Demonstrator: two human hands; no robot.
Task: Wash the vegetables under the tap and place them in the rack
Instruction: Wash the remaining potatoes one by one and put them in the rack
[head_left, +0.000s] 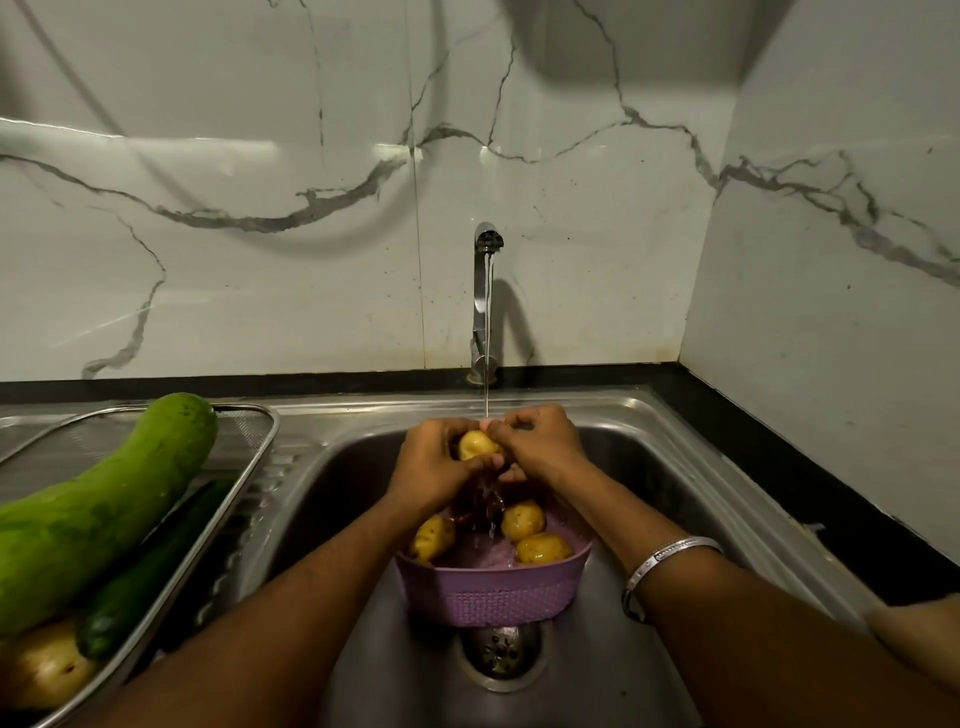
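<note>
Water runs in a thin stream from the steel tap (487, 244) onto a yellow potato (475, 445). My left hand (434, 462) and my right hand (540, 441) both grip this potato from either side, over the sink. Below them a purple plastic basket (493, 592) stands in the sink basin and holds three more potatoes (522, 519). The wire rack (249, 431) sits on the drainboard at the left. It holds a large light-green gourd (88, 514), a dark green cucumber (150, 566) and a pale potato (41, 670).
The steel sink (649, 467) has its drain (501, 649) just in front of the basket. A black counter edge (779, 467) runs along the right, and marble-patterned wall tiles stand behind and to the right. A metal bracelet (665, 561) is on my right wrist.
</note>
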